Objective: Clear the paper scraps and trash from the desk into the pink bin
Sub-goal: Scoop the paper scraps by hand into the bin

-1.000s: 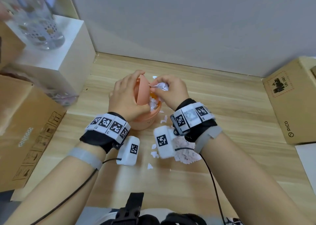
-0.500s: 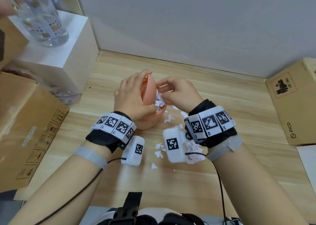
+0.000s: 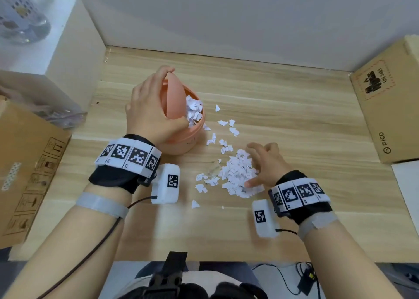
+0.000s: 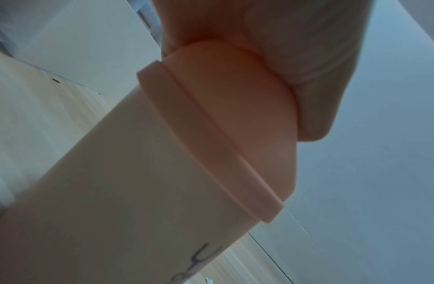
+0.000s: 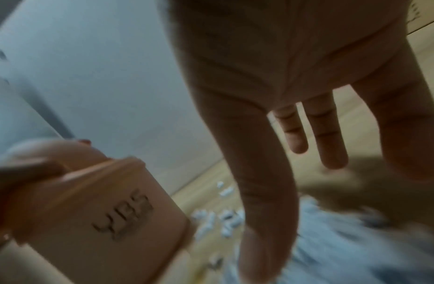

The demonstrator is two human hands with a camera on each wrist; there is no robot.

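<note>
A: Closest to the person, what sits on the desk (image 3: 294, 126)?

B: The right hand (image 3: 264, 164), low over a heap of white paper scraps (image 3: 238, 176). Its fingers (image 5: 330, 134) are spread and nearly straight, the tips reaching down onto the heap. They clasp nothing; the right wrist view shows the palm open, though that picture is smeared.

A: Do the scraps all lie in that heap?

B: No. Loose bits (image 3: 223, 144) trail away from the heap toward the bin, several more lie just right of the bin, and a few sit on the near side of the heap.

A: And the pink bin itself?

B: The pink bin (image 3: 181, 137) stands upright on the desk, left of the heap and a little farther off, apart from it. Torn paper fills the open side of its mouth up to the rim.

A: What is the left hand doing?

B: The left hand (image 3: 152, 110) curls over the top of the bin. Its fingers hold the swing lid (image 3: 174, 96) tipped up on edge, the thumb lying at the rim. The left wrist view shows the palm wrapped round the domed top (image 4: 235, 115) above the bin's collar.

A: Farther out?

B: A cardboard box (image 3: 387, 108) lies at the right edge. Another cardboard box (image 3: 27, 162) is at the left, with a white block (image 3: 59, 42) behind it carrying a clear glass vessel (image 3: 20, 21). A grey wall (image 3: 226, 15) closes the far side.
</note>
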